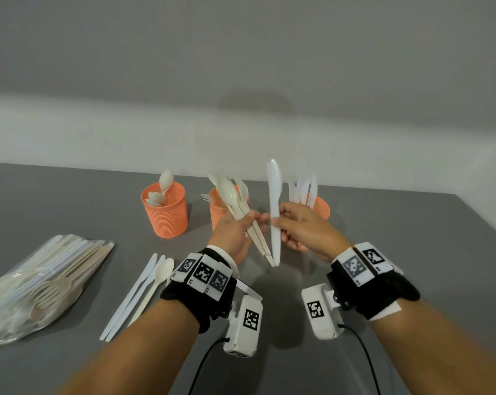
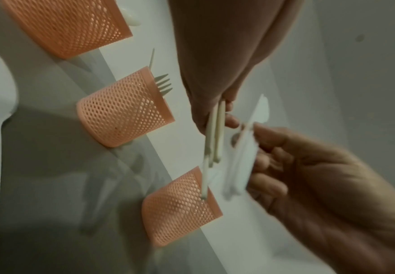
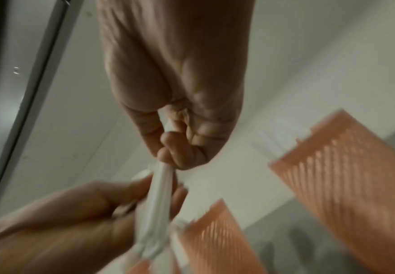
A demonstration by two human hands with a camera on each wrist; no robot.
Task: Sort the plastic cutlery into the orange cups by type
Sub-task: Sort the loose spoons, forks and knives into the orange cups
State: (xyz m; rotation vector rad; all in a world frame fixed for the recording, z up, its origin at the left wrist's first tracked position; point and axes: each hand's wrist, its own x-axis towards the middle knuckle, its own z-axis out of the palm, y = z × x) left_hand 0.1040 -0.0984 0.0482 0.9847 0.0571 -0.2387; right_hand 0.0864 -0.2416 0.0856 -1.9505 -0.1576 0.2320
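Three orange mesh cups stand in a row at the back of the grey table: the left cup holds spoons, the middle cup holds forks, the right cup holds white knives. My left hand grips a bunch of cream spoons and forks by the handles, raised in front of the middle cup. My right hand pinches a white knife upright, just right of the bunch. In the left wrist view the cream handles hang below my fingers and the knife is blurred.
A clear plastic bag of mixed cutlery lies at the left. Two white knives and a cream spoon lie loose on the table beside my left wrist. A pale wall runs behind the cups.
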